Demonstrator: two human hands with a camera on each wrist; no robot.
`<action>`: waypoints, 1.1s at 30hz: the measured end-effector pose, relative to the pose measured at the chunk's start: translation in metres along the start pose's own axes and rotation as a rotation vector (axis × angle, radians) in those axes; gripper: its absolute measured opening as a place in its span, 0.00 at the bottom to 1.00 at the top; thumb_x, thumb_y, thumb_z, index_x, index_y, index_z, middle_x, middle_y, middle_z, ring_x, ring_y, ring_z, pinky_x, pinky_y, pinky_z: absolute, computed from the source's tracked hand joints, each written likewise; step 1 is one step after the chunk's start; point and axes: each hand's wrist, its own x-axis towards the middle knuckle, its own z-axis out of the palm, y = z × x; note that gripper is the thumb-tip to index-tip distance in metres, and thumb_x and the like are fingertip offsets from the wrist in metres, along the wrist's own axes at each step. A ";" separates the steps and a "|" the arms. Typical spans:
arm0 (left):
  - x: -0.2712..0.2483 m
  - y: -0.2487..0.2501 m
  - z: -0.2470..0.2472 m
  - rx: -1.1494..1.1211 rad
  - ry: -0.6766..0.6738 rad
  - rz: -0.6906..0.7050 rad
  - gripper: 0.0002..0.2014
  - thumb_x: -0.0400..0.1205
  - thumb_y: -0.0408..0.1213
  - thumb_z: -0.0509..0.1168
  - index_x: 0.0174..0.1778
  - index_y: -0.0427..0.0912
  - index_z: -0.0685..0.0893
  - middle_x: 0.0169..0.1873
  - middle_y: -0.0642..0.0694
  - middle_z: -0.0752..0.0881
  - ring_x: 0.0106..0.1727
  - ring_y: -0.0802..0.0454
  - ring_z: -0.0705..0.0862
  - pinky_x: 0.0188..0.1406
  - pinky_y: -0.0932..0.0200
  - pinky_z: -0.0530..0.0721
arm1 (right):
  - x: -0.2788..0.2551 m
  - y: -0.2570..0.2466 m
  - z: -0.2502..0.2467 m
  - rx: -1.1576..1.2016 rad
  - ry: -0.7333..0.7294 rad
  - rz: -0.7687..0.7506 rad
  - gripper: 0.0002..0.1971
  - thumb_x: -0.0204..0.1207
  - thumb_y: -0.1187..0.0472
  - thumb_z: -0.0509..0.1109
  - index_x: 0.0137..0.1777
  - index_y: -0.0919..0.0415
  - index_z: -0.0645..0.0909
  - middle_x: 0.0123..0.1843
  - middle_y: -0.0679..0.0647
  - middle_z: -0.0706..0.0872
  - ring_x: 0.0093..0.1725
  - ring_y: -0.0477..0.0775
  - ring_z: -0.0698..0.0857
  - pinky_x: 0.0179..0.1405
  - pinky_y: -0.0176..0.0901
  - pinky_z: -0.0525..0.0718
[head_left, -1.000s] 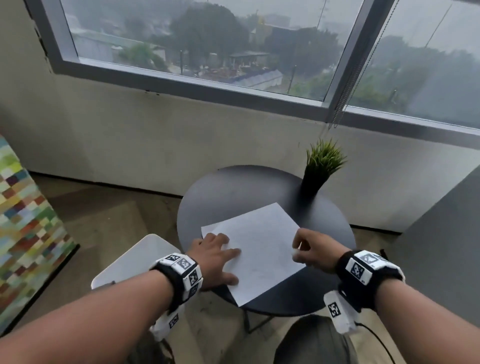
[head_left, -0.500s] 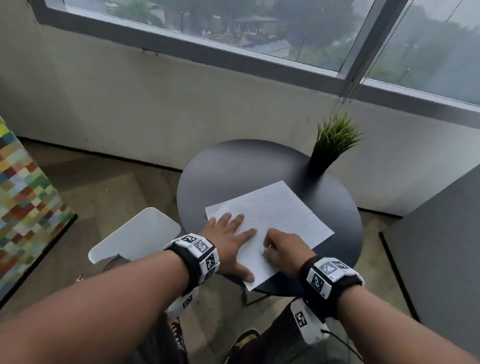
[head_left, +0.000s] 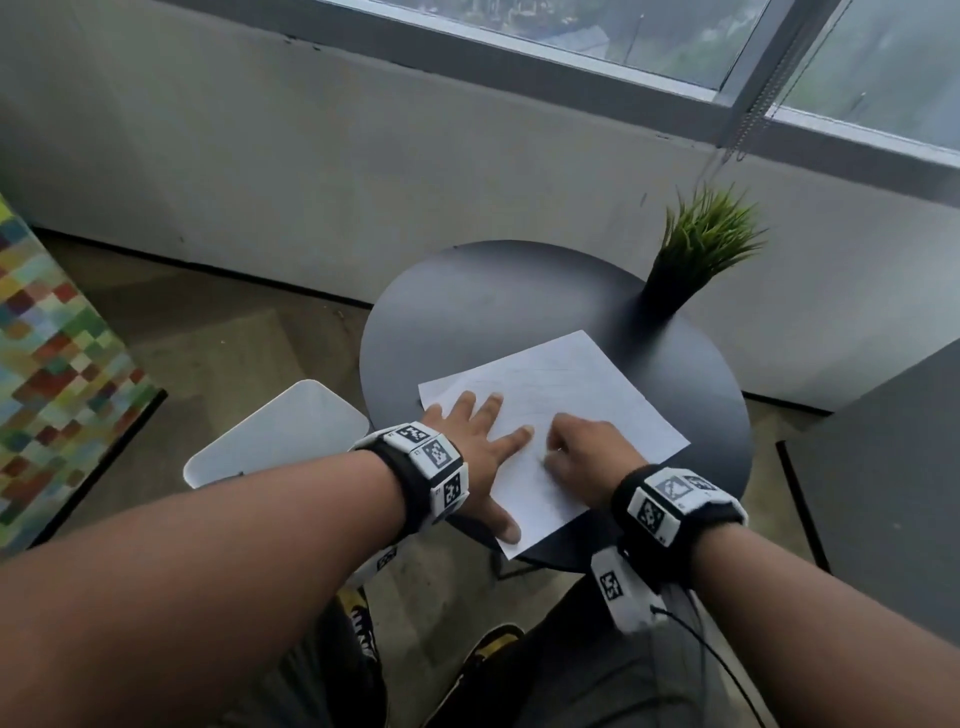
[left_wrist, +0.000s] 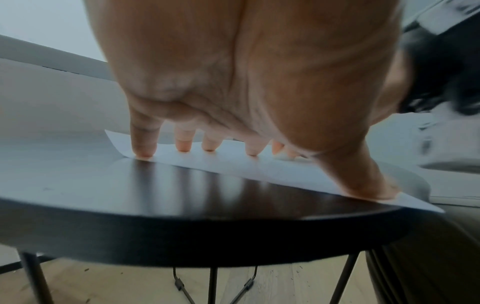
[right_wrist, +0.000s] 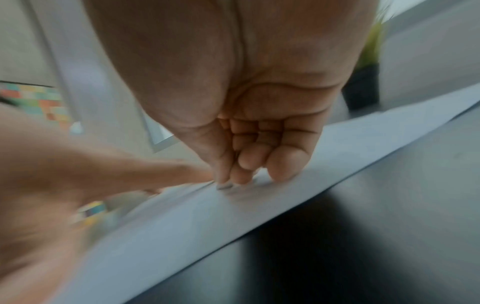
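A white sheet of paper (head_left: 587, 395) lies on the near half of a round black table (head_left: 467, 312), with its near corner hanging over the rim. My left hand (head_left: 478, 447) lies flat on the sheet's left part, fingers spread and pressing down; in the left wrist view the fingertips (left_wrist: 144, 152) touch the paper (left_wrist: 259, 166). My right hand (head_left: 587, 457) sits just to its right on the middle of the sheet. Its fingers (right_wrist: 283, 164) are curled under, and they press on the paper (right_wrist: 207, 216) without holding anything.
A green plant in a black pot (head_left: 696, 260) stands at the table's far right. A white seat (head_left: 280, 436) is left of the table, a colourful checked panel (head_left: 52, 374) further left, and a grey block (head_left: 883, 467) at the right. A wall and window lie behind.
My right hand has slid left from the sheet's right edge to its middle, close beside the left hand. The left hand stays flat on the paper. The head view has tilted down.
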 end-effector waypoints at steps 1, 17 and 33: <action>0.000 0.001 -0.001 0.004 -0.007 -0.002 0.63 0.63 0.84 0.65 0.87 0.67 0.35 0.89 0.43 0.33 0.88 0.33 0.37 0.84 0.28 0.50 | 0.003 0.005 -0.002 0.004 0.039 0.057 0.05 0.78 0.53 0.64 0.50 0.53 0.76 0.51 0.55 0.86 0.53 0.60 0.83 0.44 0.43 0.74; -0.004 0.006 -0.010 0.013 -0.034 -0.010 0.61 0.63 0.82 0.68 0.85 0.73 0.37 0.89 0.39 0.34 0.88 0.30 0.40 0.81 0.23 0.58 | -0.022 -0.007 0.008 -0.011 -0.057 -0.146 0.07 0.80 0.52 0.64 0.54 0.52 0.76 0.51 0.55 0.86 0.51 0.59 0.83 0.49 0.48 0.81; -0.005 0.012 -0.019 0.025 -0.093 -0.028 0.60 0.63 0.81 0.69 0.82 0.78 0.36 0.88 0.40 0.33 0.87 0.23 0.38 0.76 0.17 0.63 | -0.040 -0.017 0.016 -0.083 -0.083 -0.218 0.08 0.81 0.56 0.61 0.57 0.56 0.73 0.52 0.57 0.85 0.51 0.62 0.82 0.42 0.45 0.73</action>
